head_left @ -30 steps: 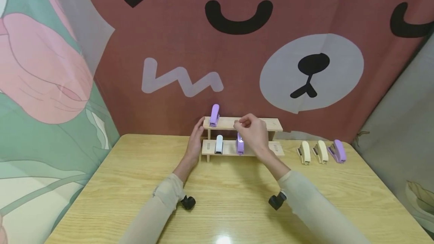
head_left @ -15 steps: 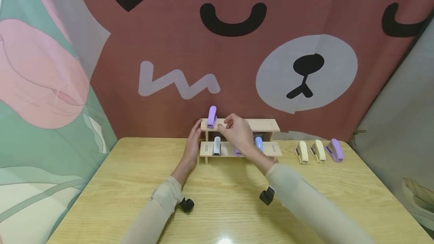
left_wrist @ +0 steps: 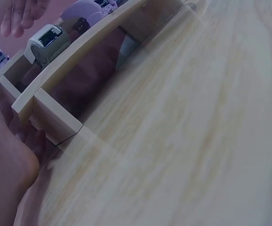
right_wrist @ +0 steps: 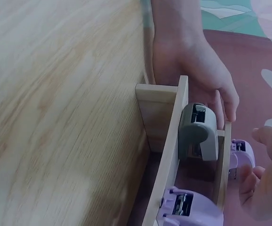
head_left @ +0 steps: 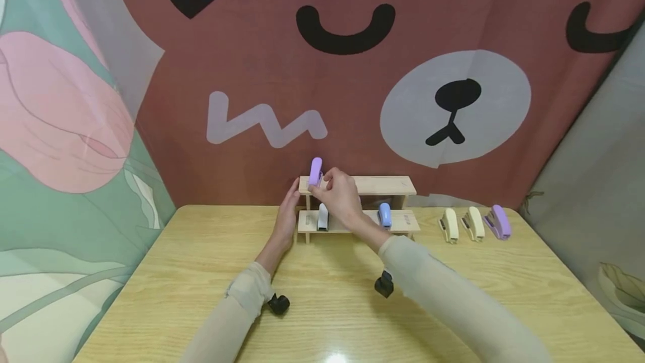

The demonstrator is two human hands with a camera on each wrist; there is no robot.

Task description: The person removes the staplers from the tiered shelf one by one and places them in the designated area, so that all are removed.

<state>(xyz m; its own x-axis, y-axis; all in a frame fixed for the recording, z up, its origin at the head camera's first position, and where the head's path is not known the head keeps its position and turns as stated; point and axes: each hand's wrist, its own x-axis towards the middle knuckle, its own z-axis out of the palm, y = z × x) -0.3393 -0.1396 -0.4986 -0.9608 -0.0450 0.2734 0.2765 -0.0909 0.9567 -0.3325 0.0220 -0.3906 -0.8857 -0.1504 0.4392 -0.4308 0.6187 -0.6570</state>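
A two-tier wooden rack point(head_left: 383, 185) stands at the back of the table. My left hand point(head_left: 286, 218) rests along its left end with fingers straight; the left wrist view shows this palm point(left_wrist: 6, 165) beside the rack's leg. On the upper tier's left end stands a purple stapler point(head_left: 316, 170). My right hand point(head_left: 340, 197) is just right of it, thumb and fingers spread around its near side. In the right wrist view, a gap shows between those fingers and the upper purple stapler point(right_wrist: 242, 153). The lower tier holds a white stapler point(head_left: 323, 217), a blue stapler point(head_left: 384, 214) and another purple stapler point(right_wrist: 188, 209).
Two cream staplers point(head_left: 450, 226) point(head_left: 473, 223) and a purple stapler point(head_left: 498, 222) stand in a row on the table point(head_left: 322, 284), right of the rack. A printed curtain point(head_left: 262, 71) hangs close behind.
My right hand has moved left along the rack to the upper purple stapler, uncovering the blue stapler and covering the lower purple one. My left hand has stayed at the rack's end.
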